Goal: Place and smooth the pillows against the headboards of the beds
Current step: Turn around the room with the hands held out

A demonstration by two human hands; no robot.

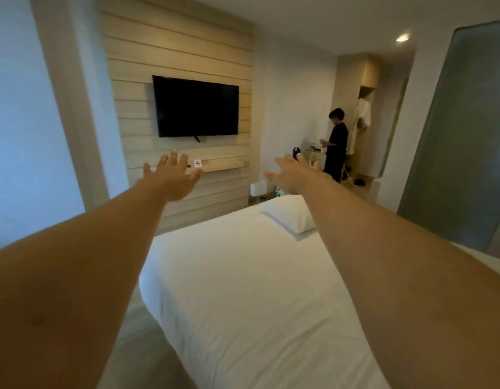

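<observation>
A white pillow lies flat at the far end of a white-sheeted bed, toward the wall with the television. Both my arms stretch out forward above the bed. My left hand is open, fingers spread, held in the air left of the bed and holding nothing. My right hand is open too, fingers apart, hovering above and beyond the pillow without touching it. No headboard shows in this view.
A black television hangs on a slatted wood panel above a narrow shelf. A person in black stands at the far right by an open wardrobe. A frosted glass partition stands on the right. A strip of floor runs left of the bed.
</observation>
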